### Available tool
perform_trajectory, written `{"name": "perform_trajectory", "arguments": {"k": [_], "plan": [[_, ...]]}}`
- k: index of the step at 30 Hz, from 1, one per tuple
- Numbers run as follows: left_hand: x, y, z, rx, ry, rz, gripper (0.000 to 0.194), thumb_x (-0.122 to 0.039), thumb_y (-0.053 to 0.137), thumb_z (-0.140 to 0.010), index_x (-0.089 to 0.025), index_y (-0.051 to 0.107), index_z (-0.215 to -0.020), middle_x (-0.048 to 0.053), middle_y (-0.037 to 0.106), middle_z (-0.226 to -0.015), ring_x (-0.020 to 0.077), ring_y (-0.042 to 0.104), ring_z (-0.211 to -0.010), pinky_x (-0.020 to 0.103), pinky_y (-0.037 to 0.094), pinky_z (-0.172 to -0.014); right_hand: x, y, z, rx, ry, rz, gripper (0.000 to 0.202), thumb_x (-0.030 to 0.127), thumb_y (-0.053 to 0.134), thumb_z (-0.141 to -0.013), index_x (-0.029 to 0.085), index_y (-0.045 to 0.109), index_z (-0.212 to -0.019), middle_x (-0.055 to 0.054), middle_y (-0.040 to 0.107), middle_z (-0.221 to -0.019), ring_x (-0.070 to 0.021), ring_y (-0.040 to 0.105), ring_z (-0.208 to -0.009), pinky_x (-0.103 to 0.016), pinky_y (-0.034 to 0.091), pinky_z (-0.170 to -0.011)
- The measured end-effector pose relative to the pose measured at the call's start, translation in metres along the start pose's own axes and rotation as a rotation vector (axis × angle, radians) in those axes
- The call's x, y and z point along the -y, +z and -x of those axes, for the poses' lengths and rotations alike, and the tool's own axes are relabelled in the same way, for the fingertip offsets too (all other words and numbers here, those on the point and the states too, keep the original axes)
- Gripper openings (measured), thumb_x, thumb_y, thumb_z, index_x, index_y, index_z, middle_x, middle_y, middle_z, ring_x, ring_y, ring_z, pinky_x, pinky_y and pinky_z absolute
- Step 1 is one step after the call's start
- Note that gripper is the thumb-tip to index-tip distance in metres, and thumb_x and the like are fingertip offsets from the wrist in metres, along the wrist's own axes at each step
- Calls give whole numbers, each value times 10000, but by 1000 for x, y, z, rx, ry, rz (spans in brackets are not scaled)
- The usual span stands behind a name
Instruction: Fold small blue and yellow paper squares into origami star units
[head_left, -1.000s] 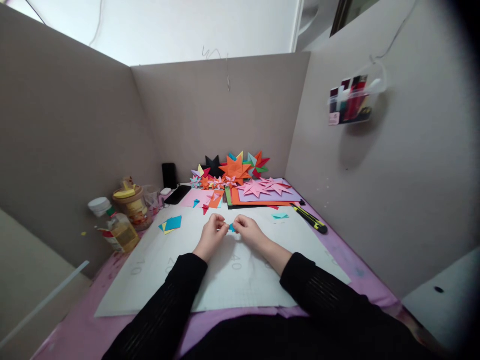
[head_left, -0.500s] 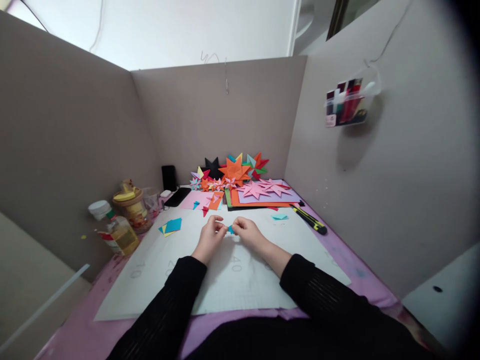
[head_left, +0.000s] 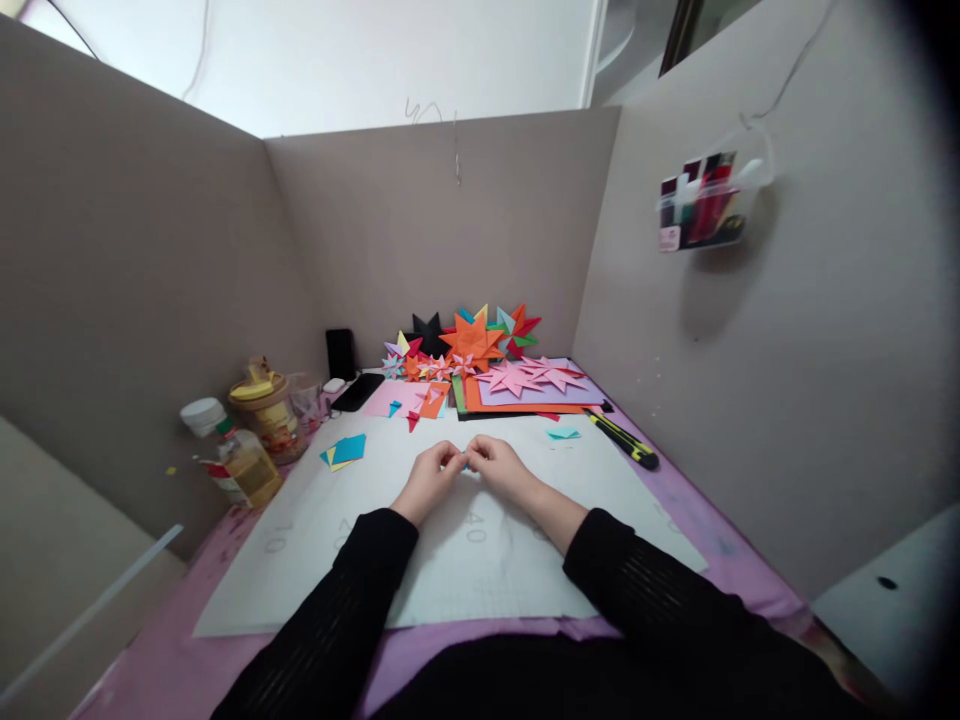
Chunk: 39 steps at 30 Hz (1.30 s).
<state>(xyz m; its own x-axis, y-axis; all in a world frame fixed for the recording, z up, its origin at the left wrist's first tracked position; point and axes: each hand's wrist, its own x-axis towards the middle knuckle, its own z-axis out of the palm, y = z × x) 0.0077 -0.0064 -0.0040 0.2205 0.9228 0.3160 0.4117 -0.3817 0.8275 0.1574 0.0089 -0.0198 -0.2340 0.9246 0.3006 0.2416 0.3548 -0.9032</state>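
Note:
Over the middle of the white sheet (head_left: 300, 590), my left hand (head_left: 431, 478) and my right hand (head_left: 501, 466) meet at the fingertips. Both pinch a small piece of blue paper (head_left: 466, 460), which the fingers mostly cover. To the left lie blue and yellow paper squares (head_left: 349, 448). A folded light-teal paper piece (head_left: 562, 434) rests to the right. Beyond my hands are a small folded red piece (head_left: 413, 421) and a small folded blue piece (head_left: 394, 408).
Folded paper stars (head_left: 474, 342) stand at the back, with pink stars (head_left: 511, 378) on stacked coloured sheets. A yellow-black cutter knife (head_left: 626, 442) lies right. On the left are a glue bottle (head_left: 251, 468), a tub (head_left: 262, 415) and a phone (head_left: 358, 393). Grey panels (head_left: 442, 220) enclose the table.
My fingertips have come closer together and now cover most of the blue paper, which showed more between them before. The view has shifted slightly.

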Motion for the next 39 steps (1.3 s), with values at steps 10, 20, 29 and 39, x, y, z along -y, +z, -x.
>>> {"name": "perform_trajectory", "arguments": {"k": [10,20,29,39], "plan": [[-1,-7,-2,-174,11,-15,246,-367,488,-769,-167,541,-636,-3,555,-613,133,496,-605,233,387,-571,9,-8,0,-8,9,92,173,267,461,-756,177,466,-608,34,493,-564,-108,447,-562,-218,343,-546],[1,-11,-3,-115,-4,6,249,-372,487,-770,-163,562,-659,6,567,-633,140,500,-612,234,386,-555,10,-13,-2,-76,-24,-113,127,290,507,-744,171,547,-764,11,548,-701,-115,492,-641,-229,381,-593],[4,-2,-4,-123,-29,41,264,-402,522,-753,-170,510,-627,-29,507,-567,113,456,-542,216,350,-522,4,-2,0,102,72,-272,225,211,586,-658,186,507,-867,74,492,-549,-82,445,-471,-200,341,-479],[10,-13,-10,-168,-192,290,297,-446,549,-724,-150,552,-697,5,573,-645,111,497,-556,209,394,-504,3,-4,2,42,77,-335,328,154,598,-625,230,420,-890,99,505,-543,-79,448,-460,-195,344,-481]]}}
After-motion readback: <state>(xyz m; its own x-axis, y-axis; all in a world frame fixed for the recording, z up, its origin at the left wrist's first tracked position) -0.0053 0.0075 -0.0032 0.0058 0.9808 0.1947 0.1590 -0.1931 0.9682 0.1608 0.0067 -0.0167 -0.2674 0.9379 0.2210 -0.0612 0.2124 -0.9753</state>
